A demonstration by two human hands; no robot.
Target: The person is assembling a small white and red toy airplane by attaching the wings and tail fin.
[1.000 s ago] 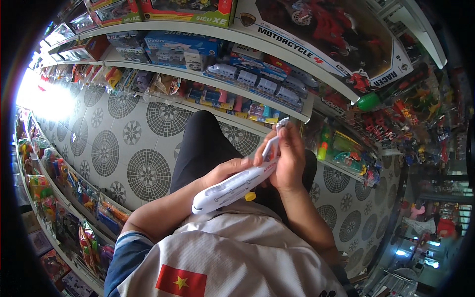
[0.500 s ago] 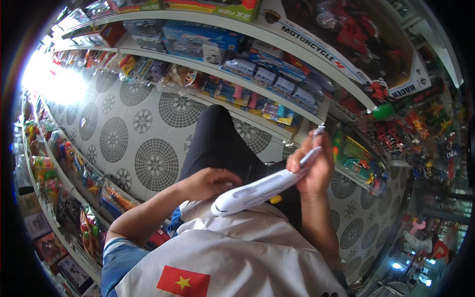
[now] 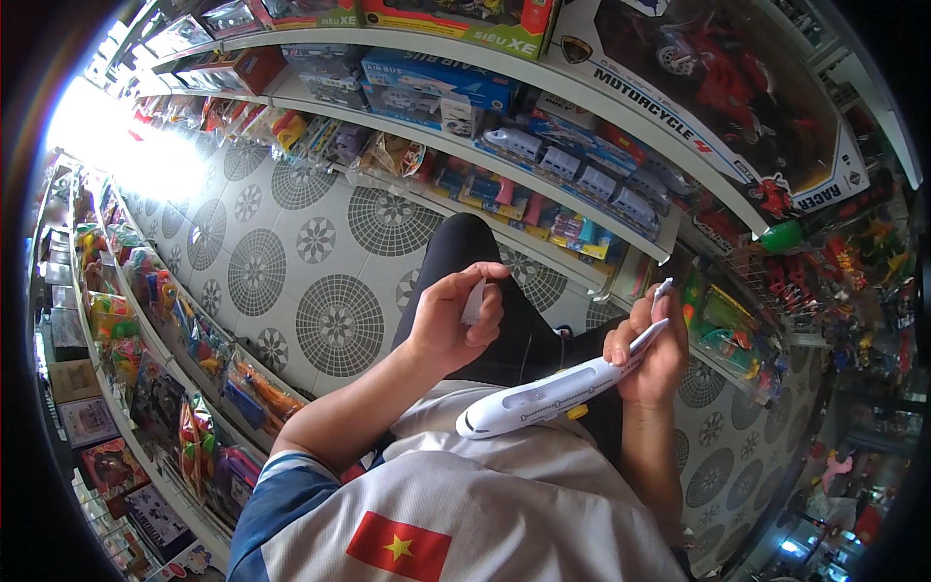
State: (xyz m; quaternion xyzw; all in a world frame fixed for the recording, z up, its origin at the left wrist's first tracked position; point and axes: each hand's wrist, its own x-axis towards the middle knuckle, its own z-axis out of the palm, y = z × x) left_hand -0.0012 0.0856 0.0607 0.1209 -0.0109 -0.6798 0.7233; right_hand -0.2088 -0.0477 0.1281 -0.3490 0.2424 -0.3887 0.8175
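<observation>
While right hand's grip (image 3: 654, 357) clasped toy plane (image 3: 543, 401), left hand (image 3: 444, 322) curled round white piece (image 3: 474, 303); windowed box (image 3: 621, 92) held red motorcycle (image 3: 725, 73).

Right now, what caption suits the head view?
Right hand holds a long white toy; left hand, a small white piece.

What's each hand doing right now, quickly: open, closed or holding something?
Left hand: fingers curled, holding a small white piece.
Right hand: closed on one end of a long white toy.
</observation>
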